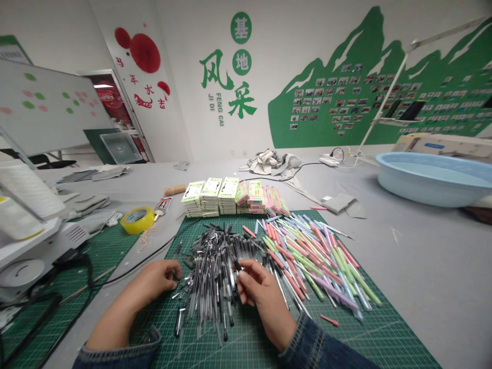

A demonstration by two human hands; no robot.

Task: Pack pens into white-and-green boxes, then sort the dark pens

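Your right hand pinches a black piece — probably light, stiff, best held by its sides — while your left hand curls beside pens, contents unclear.

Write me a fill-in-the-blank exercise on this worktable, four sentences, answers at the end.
The right hand pinches a small piece coloured ____.
In the picture, the coloured pens lie to the ____ of the black pen parts.
The gridded mat beneath both piles is ____.
The roll of tape beyond the left hand is ____.

Missing words: black; right; green; yellow.
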